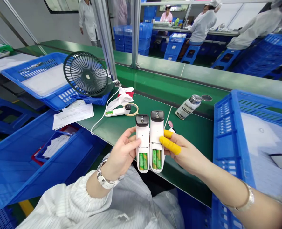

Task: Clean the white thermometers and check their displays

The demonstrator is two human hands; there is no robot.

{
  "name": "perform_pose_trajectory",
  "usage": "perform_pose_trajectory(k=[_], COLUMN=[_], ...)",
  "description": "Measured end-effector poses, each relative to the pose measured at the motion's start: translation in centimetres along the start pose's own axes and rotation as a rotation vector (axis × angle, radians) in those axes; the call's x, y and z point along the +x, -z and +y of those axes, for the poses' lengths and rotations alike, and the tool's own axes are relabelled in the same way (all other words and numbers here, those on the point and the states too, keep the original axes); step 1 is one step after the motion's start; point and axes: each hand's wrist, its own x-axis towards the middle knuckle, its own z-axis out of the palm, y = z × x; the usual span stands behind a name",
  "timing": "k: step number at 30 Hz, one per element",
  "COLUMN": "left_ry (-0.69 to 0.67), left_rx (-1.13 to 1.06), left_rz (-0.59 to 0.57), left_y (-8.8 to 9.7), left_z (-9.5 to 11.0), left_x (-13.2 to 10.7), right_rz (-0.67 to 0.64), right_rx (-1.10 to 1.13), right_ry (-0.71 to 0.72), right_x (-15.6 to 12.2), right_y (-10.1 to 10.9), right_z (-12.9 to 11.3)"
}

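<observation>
Two white hand-held devices stand side by side, upright, in front of me above the green table (155,92). Each has a dark head on top and an uncovered battery bay at the bottom with green batteries in it. My left hand (120,156) grips the left device (142,140) with fingers wrapped round its side. My right hand (183,152), with yellow finger cots on two fingers, grips the right device (156,136).
A third white device (118,111) lies by a tape ring (133,109) and a white cable. A dark fan (85,73) stands at the left beside a blue crate (43,79). A small bottle (188,106) lies ahead. Another blue crate (229,152) sits at my right. People work behind.
</observation>
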Motion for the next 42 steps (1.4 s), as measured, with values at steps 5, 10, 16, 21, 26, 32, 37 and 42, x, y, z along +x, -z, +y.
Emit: perform_pose_trajectory(k=[5,10,16,21,26,32,37,42], left_ry=[-0.005,0.0,-0.023,-0.044,-0.084,-0.092,-0.119,-0.131], left_rx=[0.011,0.019,0.022,0.038,0.059,0.083,0.086,0.085], left_rz=[-0.017,-0.016,-0.036,-0.036,-0.053,-0.051,-0.058,-0.055], left_y=[0.6,0.6,0.6,0.6,0.6,0.7,0.6,0.1], left_z=[0.4,0.5,0.5,0.5,0.4,0.4,0.1,-1.4], left_x=[0.0,-0.3,-0.5,-0.6,-0.6,-0.8,-0.9,-0.8], right_rz=[-0.038,-0.05,-0.085,-0.079,-0.066,-0.077,-0.102,-0.021], right_rx=[0.024,0.053,0.014,-0.043,-0.099,-0.091,-0.093,-0.078], right_ry=[0.011,-0.007,-0.007,0.004,0.012,0.034,0.054,0.065], right_x=[0.0,0.0,-0.2,-0.3,-0.4,-0.6,-0.4,-0.1], right_y=[0.0,0.1,0.2,0.2,0.2,0.5,0.2,-0.6], right_z=[0.0,0.0,0.2,0.1,0.0,0.3,0.2,1.0])
